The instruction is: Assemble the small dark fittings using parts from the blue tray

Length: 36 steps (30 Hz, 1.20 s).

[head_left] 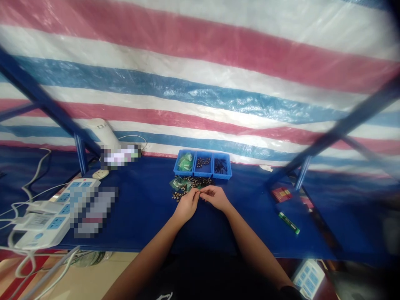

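My left hand (187, 205) and my right hand (215, 196) meet fingertip to fingertip above the blue table, close to its middle. Both are closed in a pinch around something too small to name. Just beyond them lies a loose pile of small dark and brass-coloured metal parts (198, 182), partly hidden by my fingers. A clear plastic bag (178, 183) with more parts lies at the pile's left. Behind it stands a blue three-part bin (203, 174): a green-tinted bag (186, 162) at left, small brassy parts (203, 161) in the middle, black slender pieces (220, 166) at right.
At left a white power strip (46, 233) with plugged-in cables lies on the table (134, 208). A green tube (289, 223) and a red packet (281, 194) lie at right. Blue metal posts (300, 173) flank the table; a striped sheet (200, 83) hangs behind.
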### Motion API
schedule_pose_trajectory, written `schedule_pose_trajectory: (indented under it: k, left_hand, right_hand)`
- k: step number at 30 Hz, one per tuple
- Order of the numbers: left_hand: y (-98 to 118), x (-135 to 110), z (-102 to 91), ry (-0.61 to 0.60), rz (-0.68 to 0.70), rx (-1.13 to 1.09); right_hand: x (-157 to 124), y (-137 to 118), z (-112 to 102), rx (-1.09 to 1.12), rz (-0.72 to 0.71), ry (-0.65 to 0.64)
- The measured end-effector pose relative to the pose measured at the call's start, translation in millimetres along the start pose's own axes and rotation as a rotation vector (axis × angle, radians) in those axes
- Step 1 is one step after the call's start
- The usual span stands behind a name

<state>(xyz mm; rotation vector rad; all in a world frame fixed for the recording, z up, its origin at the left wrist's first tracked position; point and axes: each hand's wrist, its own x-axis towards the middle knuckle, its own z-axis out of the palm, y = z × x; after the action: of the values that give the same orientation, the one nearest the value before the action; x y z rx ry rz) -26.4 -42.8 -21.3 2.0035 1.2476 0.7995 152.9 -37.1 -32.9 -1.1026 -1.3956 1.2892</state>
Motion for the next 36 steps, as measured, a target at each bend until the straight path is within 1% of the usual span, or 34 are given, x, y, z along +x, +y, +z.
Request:
schedule_pose_trajectory:
  k: [5, 9, 14, 22, 30, 36]
  left_hand:
    - [1.6, 1.2, -0.2, 0.002, -0.002, -0.011]
    - [2.2, 0.8, -0.8, -0.004, -0.008, -0.021]
    - [2.3, -1.0, -2.5, -0.004, -0.054, -0.057]
    - [1.3, -1.3, -2.4, -0.001, -0.025, -0.095]
    - [3.5, 0.9, -3.5, -0.011, -0.02, -0.078]
    - [0.0, 0.6, -0.4, 0.001, -0.05, -0.142]
  right_hand:
    - [0.0, 3.5, 0.6, 0.056, -0.017, -0.005]
    - [-0.1, 2.8, 1.3, 0.027, -0.004, 0.023]
    - [-0.1, 0.8, 1.2, -0.002, -0.007, 0.018]
    - [0.3, -0.6, 2.4, 0.008, -0.002, 0.041]
    - [-0.7, 1.0, 4.0, 0.052, -0.03, -0.007]
    - [0.6, 0.5, 2.2, 0.051, 0.002, 0.042]
